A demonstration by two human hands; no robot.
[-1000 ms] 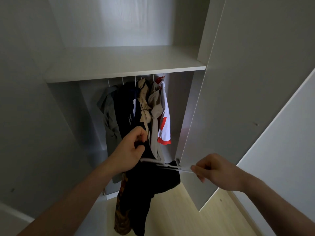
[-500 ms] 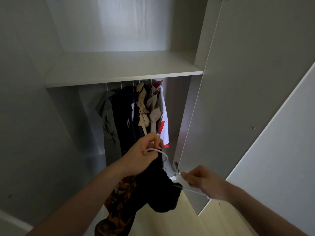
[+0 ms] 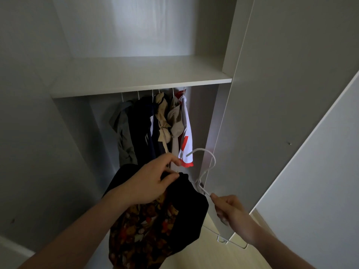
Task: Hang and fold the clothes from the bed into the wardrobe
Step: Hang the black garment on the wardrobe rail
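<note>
A dark garment with a patterned lining is held up in front of the open wardrobe by the left hand. The forearm is raised from the lower left, and the fabric's top edge is pinched between thumb and curled fingers. A white hanger is gripped by the right hand at its shoulder, with the hook pointing up toward the rail. The right forearm enters from the lower right corner. Below the shelf, several clothes are hung already.
</note>
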